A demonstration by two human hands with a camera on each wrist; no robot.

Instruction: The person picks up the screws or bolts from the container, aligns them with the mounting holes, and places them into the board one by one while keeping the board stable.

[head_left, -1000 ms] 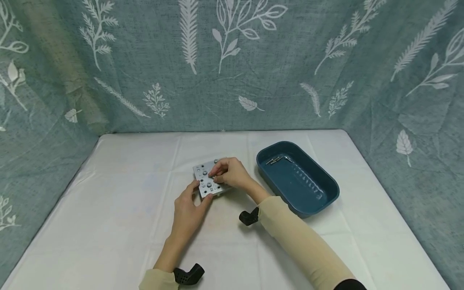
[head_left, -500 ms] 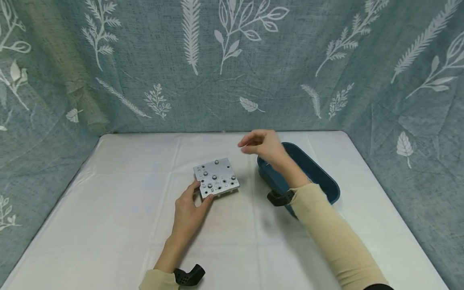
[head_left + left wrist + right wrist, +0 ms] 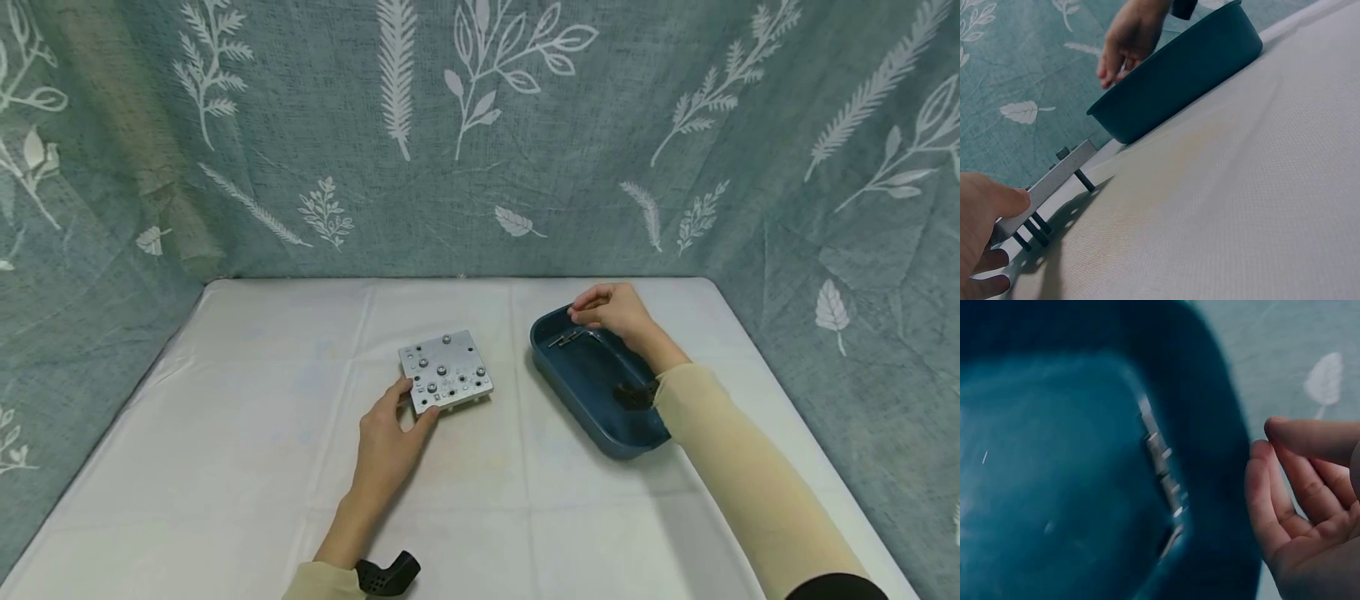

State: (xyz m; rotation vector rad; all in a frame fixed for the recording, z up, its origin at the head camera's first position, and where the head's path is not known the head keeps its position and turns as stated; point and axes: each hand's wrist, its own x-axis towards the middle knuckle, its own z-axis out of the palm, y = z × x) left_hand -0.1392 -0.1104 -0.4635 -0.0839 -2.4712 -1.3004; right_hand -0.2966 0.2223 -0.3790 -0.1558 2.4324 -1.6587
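A flat silver metal plate (image 3: 450, 363) with several holes and several screws stands near the middle of the table. In the left wrist view, screw shanks (image 3: 1084, 180) stick out below the plate's underside. My left hand (image 3: 392, 429) grips the plate's near left edge between thumb and fingers. Several metal screws (image 3: 567, 338) lie at the far left end of a dark teal tray (image 3: 577, 408). Above that end, my right hand (image 3: 615, 315) hangs with loosely bent fingers; I see nothing between them. The right wrist view, though blurred, shows the screws (image 3: 1161, 464) along the tray's bottom edge.
A white cloth (image 3: 225, 433) covers the table. Behind it and at both sides hangs a green curtain (image 3: 337, 125) with white leaf prints. The tray's raised wall stands to the right of the plate.
My right hand has left the top of the plate and moved right to above the tray, uncovering the plate's screws. The left hand has stayed on the plate.
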